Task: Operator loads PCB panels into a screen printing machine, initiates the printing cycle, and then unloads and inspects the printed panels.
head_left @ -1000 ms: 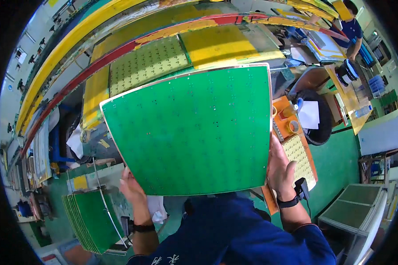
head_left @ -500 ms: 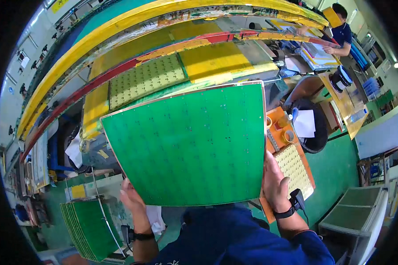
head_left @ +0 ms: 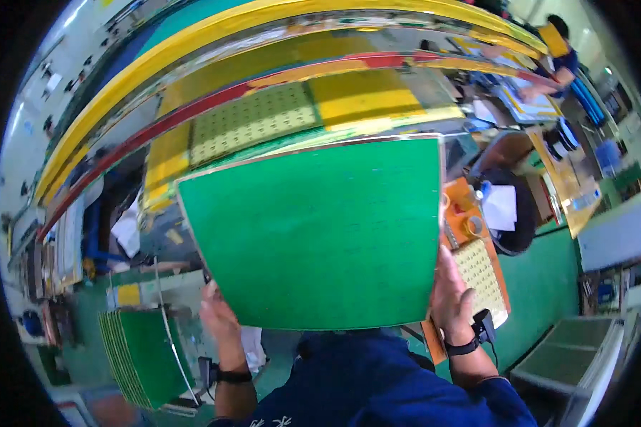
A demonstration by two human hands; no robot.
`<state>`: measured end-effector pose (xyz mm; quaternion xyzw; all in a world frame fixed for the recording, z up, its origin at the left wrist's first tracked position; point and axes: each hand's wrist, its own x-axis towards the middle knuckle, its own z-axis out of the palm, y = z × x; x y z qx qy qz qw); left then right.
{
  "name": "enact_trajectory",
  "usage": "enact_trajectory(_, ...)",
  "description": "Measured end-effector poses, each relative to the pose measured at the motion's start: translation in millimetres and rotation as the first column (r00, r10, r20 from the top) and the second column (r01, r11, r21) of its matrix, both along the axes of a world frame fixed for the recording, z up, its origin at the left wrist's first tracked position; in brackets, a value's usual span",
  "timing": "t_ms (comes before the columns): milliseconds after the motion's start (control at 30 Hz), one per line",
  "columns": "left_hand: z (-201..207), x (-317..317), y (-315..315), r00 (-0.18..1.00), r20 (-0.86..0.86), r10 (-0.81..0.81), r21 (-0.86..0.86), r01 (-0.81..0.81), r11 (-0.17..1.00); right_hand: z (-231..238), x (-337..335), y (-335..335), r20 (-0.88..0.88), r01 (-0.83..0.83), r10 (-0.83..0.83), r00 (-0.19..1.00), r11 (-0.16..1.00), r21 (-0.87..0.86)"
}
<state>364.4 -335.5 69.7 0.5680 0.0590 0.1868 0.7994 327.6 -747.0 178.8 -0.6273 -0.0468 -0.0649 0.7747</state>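
A person holds a large green panel (head_left: pixel 320 235) up in front of their chest, with one hand on each side edge. The panel is a thin, flat, nearly square sheet with a pale metallic rim, and it fills the middle of the view.

The left hand (head_left: pixel 219 320) grips the panel's lower left corner. Its fingers are curled behind the sheet and only the back of the hand and the wrist show below the edge. A dark wristband sits on that forearm.

The right hand (head_left: pixel 450 299) presses flat against the panel's right edge, near the lower corner, with the fingers pointing upward along the rim. A black wrist strap (head_left: pixel 470 343) with a small dangling clip circles that wrist.

Below both hands lies the person's dark blue top (head_left: pixel 377 384).

Out beyond the left hand, lower and to the side, a stack of similar green panels (head_left: pixel 139 356) stands on edge in a rack.

Just past the right hand lies a yellow perforated board (head_left: pixel 481 274) on an orange surface (head_left: pixel 463 213). Farther out on that side is a round black seat with a white sheet of paper (head_left: pixel 502 206) on it.

Above the held panel, a curved shiny machine surface (head_left: pixel 278 85) reflects yellow and green boards. Another person (head_left: pixel 555 57) works in the far upper right corner.
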Motion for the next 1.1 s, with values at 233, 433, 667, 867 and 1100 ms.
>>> enact_trajectory(233,-6.6,-5.5,4.0,0.990,0.137,-0.028,0.158,0.006,0.987,-16.5,6.0,-11.8,-0.002,0.035,-0.035,0.999,0.997,0.073)
enact_trajectory(433,-4.1,-12.4,-2.4,0.980,0.195,-0.026,0.175,-0.009,0.984,-32.5,10.7,-23.4,0.012,0.104,-0.105,0.994,0.994,0.033)
enact_trajectory(667,9.1,-16.6,-10.6,0.975,0.214,-0.065,0.158,0.031,0.987,-40.2,15.1,-28.4,0.021,0.097,-0.099,0.995,0.993,0.066)
enact_trajectory(867,26.3,-15.1,-22.2,0.964,0.255,-0.078,0.311,-0.006,0.950,-51.9,18.2,-36.4,0.034,0.139,-0.143,0.989,0.986,0.090)
enact_trajectory(1100,27.1,-15.4,-22.1,0.951,0.285,-0.122,0.271,0.042,0.962,-56.7,22.2,-40.1,0.048,0.128,-0.131,0.990,0.990,0.063)
